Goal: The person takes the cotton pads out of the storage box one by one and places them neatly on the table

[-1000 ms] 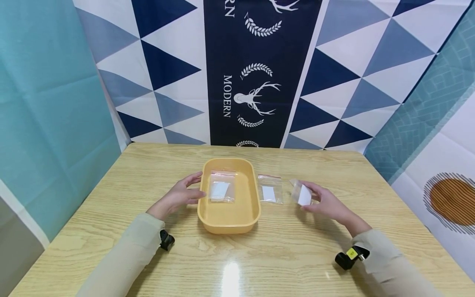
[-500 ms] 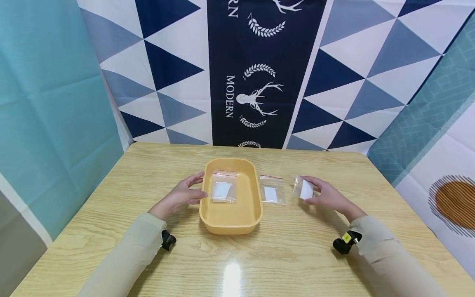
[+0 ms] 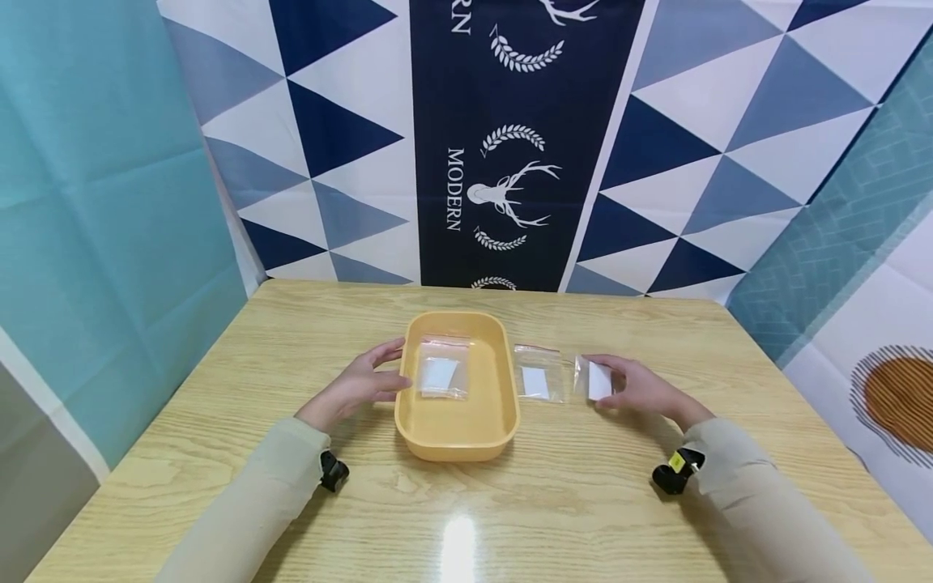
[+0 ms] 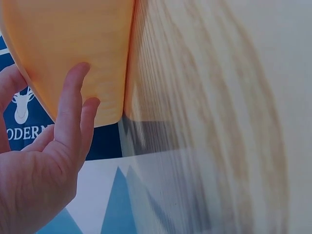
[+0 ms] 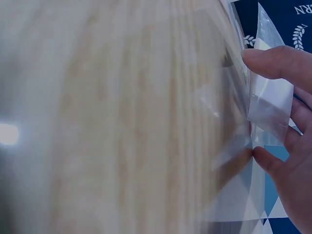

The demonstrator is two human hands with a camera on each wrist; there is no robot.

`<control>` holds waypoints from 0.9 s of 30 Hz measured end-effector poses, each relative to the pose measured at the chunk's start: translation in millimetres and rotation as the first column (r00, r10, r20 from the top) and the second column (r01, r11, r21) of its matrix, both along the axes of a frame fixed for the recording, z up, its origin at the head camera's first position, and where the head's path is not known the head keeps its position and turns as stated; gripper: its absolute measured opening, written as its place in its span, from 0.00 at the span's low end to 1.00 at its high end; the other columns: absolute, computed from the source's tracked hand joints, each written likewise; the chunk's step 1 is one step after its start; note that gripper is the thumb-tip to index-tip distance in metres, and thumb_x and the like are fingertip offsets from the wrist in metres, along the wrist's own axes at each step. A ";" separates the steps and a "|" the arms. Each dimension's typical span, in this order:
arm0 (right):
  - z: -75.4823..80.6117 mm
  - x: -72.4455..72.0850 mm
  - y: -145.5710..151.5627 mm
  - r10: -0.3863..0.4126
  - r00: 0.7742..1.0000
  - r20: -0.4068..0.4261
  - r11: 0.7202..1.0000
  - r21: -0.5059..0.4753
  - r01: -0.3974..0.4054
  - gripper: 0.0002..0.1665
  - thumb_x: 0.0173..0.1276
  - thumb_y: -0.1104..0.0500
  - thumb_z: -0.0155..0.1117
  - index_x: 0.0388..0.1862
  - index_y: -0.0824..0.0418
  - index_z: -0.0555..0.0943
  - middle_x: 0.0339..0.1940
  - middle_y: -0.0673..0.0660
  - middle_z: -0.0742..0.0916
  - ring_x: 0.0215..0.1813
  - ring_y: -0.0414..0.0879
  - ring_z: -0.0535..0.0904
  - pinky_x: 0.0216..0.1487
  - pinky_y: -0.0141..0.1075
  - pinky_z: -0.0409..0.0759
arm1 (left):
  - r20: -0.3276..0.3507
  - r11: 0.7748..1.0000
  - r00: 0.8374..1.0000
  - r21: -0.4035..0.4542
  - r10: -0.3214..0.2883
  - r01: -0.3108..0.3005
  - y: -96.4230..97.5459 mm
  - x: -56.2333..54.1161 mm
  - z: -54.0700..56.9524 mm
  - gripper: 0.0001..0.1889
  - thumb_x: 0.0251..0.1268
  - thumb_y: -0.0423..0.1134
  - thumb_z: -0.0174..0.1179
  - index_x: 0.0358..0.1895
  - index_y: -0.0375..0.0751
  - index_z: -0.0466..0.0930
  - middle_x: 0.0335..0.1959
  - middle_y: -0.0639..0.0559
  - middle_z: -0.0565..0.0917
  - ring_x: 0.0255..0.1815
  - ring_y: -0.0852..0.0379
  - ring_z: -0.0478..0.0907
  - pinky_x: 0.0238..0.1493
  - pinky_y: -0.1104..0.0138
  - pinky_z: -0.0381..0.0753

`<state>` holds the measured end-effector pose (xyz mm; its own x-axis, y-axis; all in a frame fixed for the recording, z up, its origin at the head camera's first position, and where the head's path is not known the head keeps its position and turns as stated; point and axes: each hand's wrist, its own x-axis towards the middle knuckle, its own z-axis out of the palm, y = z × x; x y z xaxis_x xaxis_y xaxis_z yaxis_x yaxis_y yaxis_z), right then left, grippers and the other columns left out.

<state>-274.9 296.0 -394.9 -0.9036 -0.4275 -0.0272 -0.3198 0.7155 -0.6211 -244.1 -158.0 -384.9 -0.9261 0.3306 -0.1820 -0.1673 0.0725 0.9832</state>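
Note:
My left hand (image 3: 357, 380) holds the left rim of a yellow plastic tray (image 3: 459, 445), its thumb over the edge. In the left wrist view, other fingers rest against the outer wall. Clear zip bags with white pieces (image 3: 440, 376) lie overlapped in the back left of the tray. Just right of the tray, another zip bag (image 3: 535, 380) with a white piece lies flat on the table. My right hand (image 3: 641, 389) pinches a third zip bag (image 3: 599, 380) low over the table beside it. In the right wrist view, that bag stands between thumb and fingers.
The wooden table (image 3: 554, 502) ends at a patterned cloth backdrop (image 3: 350, 146). A teal cloth (image 3: 109, 202) hangs at the left. Black wrist cameras (image 3: 674, 471) sit under both sleeves.
My right hand has brought its zip bag slightly left and turned it flatter, close beside the bag on the table. The left hand stays at the tray. The whole view has shifted slightly.

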 end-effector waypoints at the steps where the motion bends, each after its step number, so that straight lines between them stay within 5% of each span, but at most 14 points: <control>1: -0.3 1.1 0.2 0.008 1.000 -0.005 1.000 0.006 -0.008 0.46 0.48 0.58 0.76 0.67 0.59 0.67 0.65 0.67 0.69 0.62 0.62 0.62 0.62 0.65 0.54 | -0.001 1.000 1.000 -0.001 0.001 -0.001 0.1 0.0 0.0 0.41 0.59 0.26 0.60 0.73 0.43 0.49 0.69 0.38 0.55 0.62 0.38 0.65 0.50 0.55 0.79; 12: 18.8 -3.6 2.2 -0.104 0.992 -0.069 0.994 0.016 0.105 0.45 0.54 0.60 0.71 0.69 0.63 0.62 0.65 0.71 0.68 0.59 0.62 0.65 0.58 0.62 0.64 | -0.001 1.000 1.000 0.001 -0.001 0.001 0.4 -0.9 -0.6 0.41 0.59 0.26 0.59 0.74 0.43 0.48 0.70 0.38 0.55 0.61 0.38 0.66 0.50 0.56 0.79; 16: 15.0 -7.4 1.0 -0.109 0.992 -0.068 0.994 0.012 0.110 0.45 0.54 0.61 0.71 0.70 0.62 0.62 0.66 0.71 0.67 0.61 0.64 0.64 0.60 0.62 0.62 | 0.000 1.000 1.000 0.006 -0.005 0.005 0.1 -0.9 -1.3 0.41 0.60 0.26 0.59 0.74 0.43 0.48 0.69 0.38 0.55 0.62 0.38 0.66 0.50 0.55 0.79; 27: -3.7 0.0 -0.6 0.082 0.997 0.013 0.995 0.063 -0.082 0.46 0.50 0.58 0.74 0.68 0.62 0.65 0.66 0.69 0.67 0.63 0.62 0.62 0.63 0.62 0.56 | 0.006 1.000 1.000 0.006 0.006 -0.007 0.5 0.2 0.4 0.40 0.59 0.26 0.59 0.73 0.43 0.49 0.69 0.38 0.56 0.62 0.38 0.66 0.49 0.56 0.80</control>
